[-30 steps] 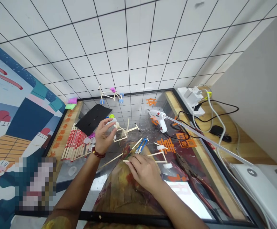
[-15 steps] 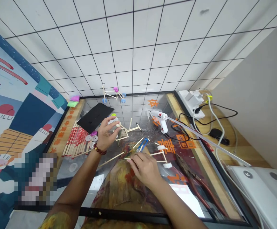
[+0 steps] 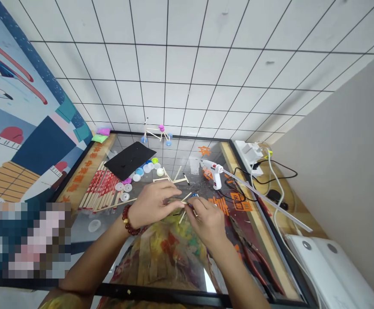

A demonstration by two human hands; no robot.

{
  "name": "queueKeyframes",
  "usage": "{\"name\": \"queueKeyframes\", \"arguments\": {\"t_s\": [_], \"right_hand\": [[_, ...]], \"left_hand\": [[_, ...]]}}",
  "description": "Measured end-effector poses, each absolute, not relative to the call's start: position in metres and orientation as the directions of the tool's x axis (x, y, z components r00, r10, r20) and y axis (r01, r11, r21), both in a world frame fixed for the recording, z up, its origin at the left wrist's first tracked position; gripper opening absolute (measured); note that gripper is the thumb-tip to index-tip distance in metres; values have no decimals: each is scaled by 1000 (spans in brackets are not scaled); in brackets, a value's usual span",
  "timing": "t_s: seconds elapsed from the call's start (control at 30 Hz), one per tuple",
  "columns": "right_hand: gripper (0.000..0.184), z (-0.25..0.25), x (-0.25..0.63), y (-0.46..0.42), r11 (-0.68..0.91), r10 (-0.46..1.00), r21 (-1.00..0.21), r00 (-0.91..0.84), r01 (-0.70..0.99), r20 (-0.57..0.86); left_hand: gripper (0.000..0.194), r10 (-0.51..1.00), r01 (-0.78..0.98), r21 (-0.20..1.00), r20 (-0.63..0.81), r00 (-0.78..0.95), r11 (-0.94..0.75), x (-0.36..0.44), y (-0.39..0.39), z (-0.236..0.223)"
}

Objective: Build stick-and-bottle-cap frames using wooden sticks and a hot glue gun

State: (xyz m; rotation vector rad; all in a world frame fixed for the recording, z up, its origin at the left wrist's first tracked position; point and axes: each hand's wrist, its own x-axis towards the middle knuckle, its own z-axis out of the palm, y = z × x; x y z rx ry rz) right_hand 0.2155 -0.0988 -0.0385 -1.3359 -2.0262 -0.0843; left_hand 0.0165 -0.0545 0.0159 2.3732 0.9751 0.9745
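Over the middle of the glass-topped table, my left hand (image 3: 156, 205) and my right hand (image 3: 206, 218) meet with their fingertips close together. Both pinch a thin wooden stick (image 3: 184, 202), mostly hidden by the fingers. Another short stick (image 3: 182, 217) shows just below the fingertips; whether it is held or lying down I cannot tell. A small frame of glued sticks (image 3: 173, 180) lies just beyond my left hand. Partly covered by my right hand is a blue item (image 3: 194, 195).
A white glue gun (image 3: 217, 174) with a long glue stick lies at right, pliers (image 3: 251, 249) nearer. At left are wrapped sticks (image 3: 100, 189), a black sheet (image 3: 131, 160) and several round caps (image 3: 139, 171). A stick tricycle model (image 3: 156, 134) stands at the back. A power strip (image 3: 248, 154) sits back right.
My left hand has left the stick frame, come down toward me and closed beside my right hand. My right hand has shifted slightly right. The view has tilted a little.
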Motion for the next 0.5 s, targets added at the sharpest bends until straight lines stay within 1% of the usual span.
{"name": "queueKeyframes", "arguments": {"t_s": [0.07, 0.1, 0.13, 0.23, 0.3, 0.4, 0.5], "right_hand": [[15, -29, 216, -95, 459, 776, -268, -236, 847, 585], [15, -25, 216, -94, 459, 779, -281, -229, 843, 584], [14, -23, 216, -92, 463, 784, -318, -216, 827, 581], [9, -19, 215, -88, 483, 804, -493, -144, 723, 576], [7, -16, 213, -86, 502, 805, -569, -111, 651, 583], [8, -14, 211, -83, 528, 797, -600, -108, 601, 594], [9, -20, 209, -85, 527, 805, -633, -96, 567, 585]], "left_hand": [[16, 743, 470, 591, 397, 538, -656, 20, -60, 17], [19, 750, 477, 596, 380, 541, -646, 20, -60, 17], [21, 755, 483, 599, 365, 544, -638, 19, -60, 17], [18, 762, 500, 601, 325, 560, -624, 14, -56, 18], [17, 768, 510, 609, 289, 571, -608, 11, -54, 19], [21, 789, 524, 624, 269, 552, -580, 11, -54, 18], [25, 806, 559, 609, 254, 535, -563, 13, -53, 14]]}}
